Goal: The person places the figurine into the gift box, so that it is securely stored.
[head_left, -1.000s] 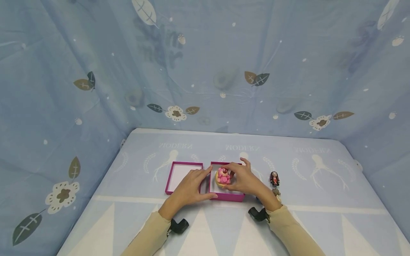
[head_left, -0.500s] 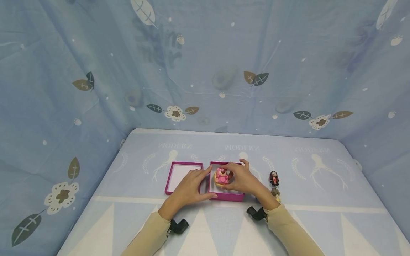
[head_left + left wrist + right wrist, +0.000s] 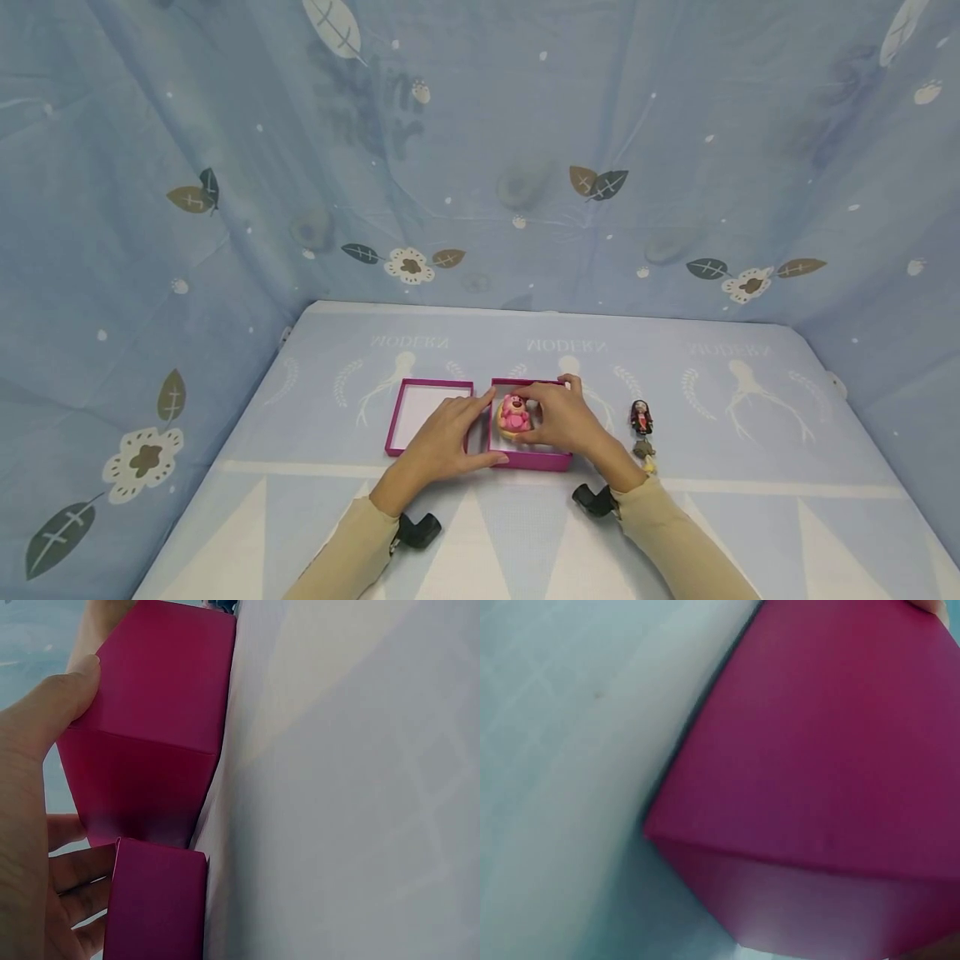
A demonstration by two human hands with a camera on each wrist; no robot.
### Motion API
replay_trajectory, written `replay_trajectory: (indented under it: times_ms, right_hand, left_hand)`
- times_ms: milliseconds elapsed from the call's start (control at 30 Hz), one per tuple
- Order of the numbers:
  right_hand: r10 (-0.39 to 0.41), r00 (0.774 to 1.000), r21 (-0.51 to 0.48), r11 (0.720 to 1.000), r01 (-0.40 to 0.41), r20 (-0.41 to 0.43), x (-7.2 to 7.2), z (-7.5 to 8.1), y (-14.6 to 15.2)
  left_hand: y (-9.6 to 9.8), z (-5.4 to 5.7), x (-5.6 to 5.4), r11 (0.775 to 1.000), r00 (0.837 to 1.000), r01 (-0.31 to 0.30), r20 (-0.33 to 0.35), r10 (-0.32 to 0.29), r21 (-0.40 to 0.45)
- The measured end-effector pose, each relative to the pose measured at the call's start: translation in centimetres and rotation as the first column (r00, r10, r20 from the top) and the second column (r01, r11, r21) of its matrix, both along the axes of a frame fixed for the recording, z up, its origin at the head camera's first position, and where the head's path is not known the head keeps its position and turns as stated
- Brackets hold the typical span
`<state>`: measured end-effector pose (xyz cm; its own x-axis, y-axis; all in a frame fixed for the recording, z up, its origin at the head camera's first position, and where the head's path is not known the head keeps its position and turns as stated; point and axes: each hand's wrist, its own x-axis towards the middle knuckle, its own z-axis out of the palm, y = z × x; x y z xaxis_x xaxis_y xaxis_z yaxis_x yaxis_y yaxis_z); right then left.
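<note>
A pink bear figurine [image 3: 514, 417] with a yellow base shows over the left part of the magenta box [image 3: 532, 461]. My right hand [image 3: 562, 418] pinches it between thumb and fingers from the right side. My left hand [image 3: 442, 440] holds the box at its left side. In the left wrist view its thumb [image 3: 79, 690] lies at the top edge of the box [image 3: 169, 675], while the other fingers reach down between the box and the lid [image 3: 155, 900]. The right wrist view is mostly filled by the box's outer walls [image 3: 817, 742].
The shallow magenta lid [image 3: 429, 384], white inside, lies left of the box, partly behind my left hand. To the right stands a dark-haired doll figurine [image 3: 642, 417], with a small brown and yellow figure [image 3: 645, 455] nearer me. A patterned blue cloth [image 3: 480, 150] hangs behind the table.
My right hand has shifted slightly left with the bear figurine, bringing it closer to the box's left wall. More of the small brown and yellow figure now shows. My left hand has stayed put.
</note>
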<state>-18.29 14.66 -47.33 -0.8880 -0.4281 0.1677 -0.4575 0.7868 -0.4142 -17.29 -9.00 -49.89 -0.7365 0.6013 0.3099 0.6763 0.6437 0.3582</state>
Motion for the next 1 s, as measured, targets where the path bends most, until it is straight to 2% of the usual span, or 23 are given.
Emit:
replay_trajectory:
  times_ms: [300,800,1000]
  right_hand:
    - [-0.03,0.993,0.052,0.998,0.037,-0.116,-0.15,-0.52,-0.45]
    - [-0.026,0.99,0.014,0.999,0.028,-0.139,-0.15,-1.04,-0.67]
    - [-0.011,0.994,0.029,0.999,0.014,-0.113,-0.22,-0.96,-0.55]
  left_hand:
    - [0.08,-0.05,-0.04,1.0,1.0,0.0,-0.005,0.0,0.005]
    - [-0.03,-0.1,0.05,1.0,1.0,0.0,0.006,0.0,0.016]
    - [0.02,-0.13,0.05,1.0,1.0,0.003,0.004,-0.003,0.025]
